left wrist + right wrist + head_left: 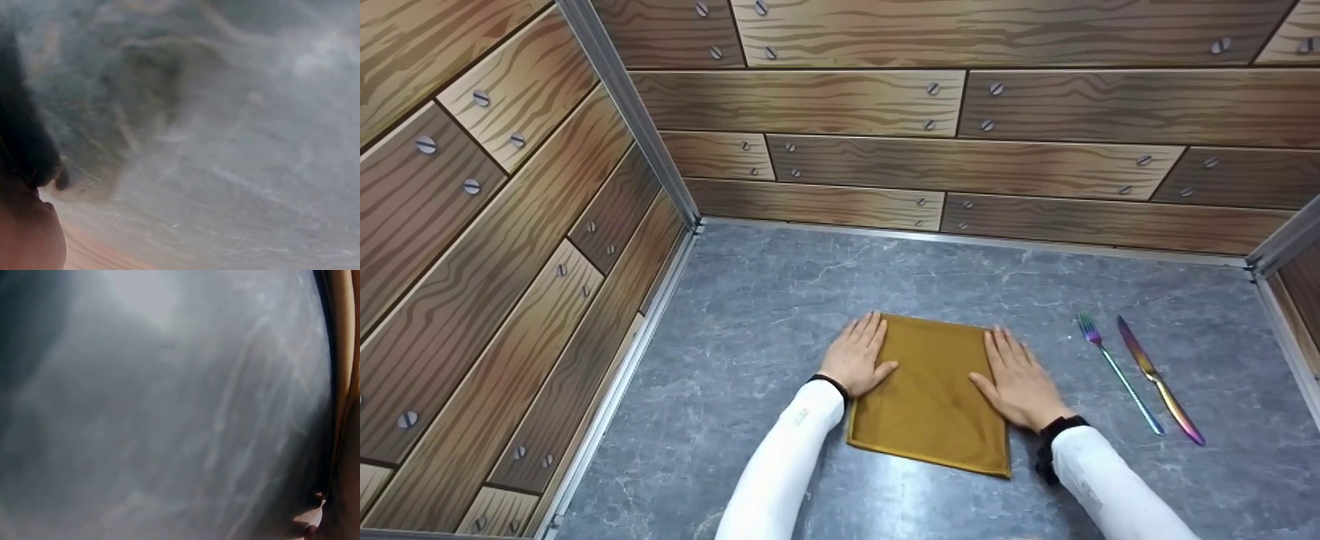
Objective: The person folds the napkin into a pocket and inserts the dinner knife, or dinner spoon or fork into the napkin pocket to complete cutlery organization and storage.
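Observation:
A mustard-yellow cloth [934,397], folded into a rectangle, lies flat on the grey marbled surface in the head view. My left hand [856,356] rests along its left edge, fingers straight and thumb on the fabric. On the opposite edge lies my right hand [1020,379], its fingers also straight and its thumb over the cloth. A strip of the cloth's edge [344,337] shows at the right of the right wrist view. The left wrist view catches mostly blurred surface and a bit of the left hand [28,236].
To the right of the cloth lie a rainbow-coloured fork [1121,375] and a matching knife [1159,381], side by side. Wood-plank-patterned walls [840,105] stand at the back and left, with metal edging [975,241] along the marbled surface [750,300].

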### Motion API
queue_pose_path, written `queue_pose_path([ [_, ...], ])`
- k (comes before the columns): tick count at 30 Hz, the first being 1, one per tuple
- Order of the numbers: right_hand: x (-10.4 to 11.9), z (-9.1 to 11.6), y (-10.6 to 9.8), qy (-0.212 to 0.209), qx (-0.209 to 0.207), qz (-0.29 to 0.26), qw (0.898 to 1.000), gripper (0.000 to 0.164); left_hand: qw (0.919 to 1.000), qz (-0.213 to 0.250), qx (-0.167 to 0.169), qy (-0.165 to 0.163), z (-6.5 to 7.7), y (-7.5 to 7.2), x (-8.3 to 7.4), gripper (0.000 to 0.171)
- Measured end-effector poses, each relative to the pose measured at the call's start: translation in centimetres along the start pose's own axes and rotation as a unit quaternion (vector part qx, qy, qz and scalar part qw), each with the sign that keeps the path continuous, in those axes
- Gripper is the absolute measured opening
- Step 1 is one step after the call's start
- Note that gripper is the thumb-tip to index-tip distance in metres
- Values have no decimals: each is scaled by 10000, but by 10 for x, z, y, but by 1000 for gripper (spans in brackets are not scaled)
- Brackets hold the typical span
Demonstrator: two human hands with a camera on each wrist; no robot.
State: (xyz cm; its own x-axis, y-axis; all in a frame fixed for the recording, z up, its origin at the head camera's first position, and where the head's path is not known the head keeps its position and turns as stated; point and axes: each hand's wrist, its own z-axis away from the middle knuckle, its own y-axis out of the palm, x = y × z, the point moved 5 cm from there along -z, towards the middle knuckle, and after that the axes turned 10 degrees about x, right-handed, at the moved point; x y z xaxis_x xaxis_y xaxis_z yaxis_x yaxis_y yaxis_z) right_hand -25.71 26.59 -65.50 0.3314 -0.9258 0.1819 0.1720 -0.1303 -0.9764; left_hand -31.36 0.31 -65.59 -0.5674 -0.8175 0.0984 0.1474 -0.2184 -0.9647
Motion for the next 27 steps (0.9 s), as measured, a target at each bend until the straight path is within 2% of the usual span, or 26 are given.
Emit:
queue_pose_path([
  [9,0,1,0,-11,-55,-38,10000,77,9999,-9,-83,87,-1,3,0,79],
  [14,-1,1,-2,33,36,-327,9995,77,9999,-62,-82,40,-4,6,0,79],
  [18,1,5,-8,56,-103,-545,9984,77,9999,-100,-113,4,-4,8,0,79],
  [22,12,16,-15,44,-271,-622,9977,75,10000,-83,-38,-24,-4,8,1,79],
  [27,37,44,-19,-13,-195,-793,9967,70,9998,-175,-132,-16,-2,5,1,79],
])
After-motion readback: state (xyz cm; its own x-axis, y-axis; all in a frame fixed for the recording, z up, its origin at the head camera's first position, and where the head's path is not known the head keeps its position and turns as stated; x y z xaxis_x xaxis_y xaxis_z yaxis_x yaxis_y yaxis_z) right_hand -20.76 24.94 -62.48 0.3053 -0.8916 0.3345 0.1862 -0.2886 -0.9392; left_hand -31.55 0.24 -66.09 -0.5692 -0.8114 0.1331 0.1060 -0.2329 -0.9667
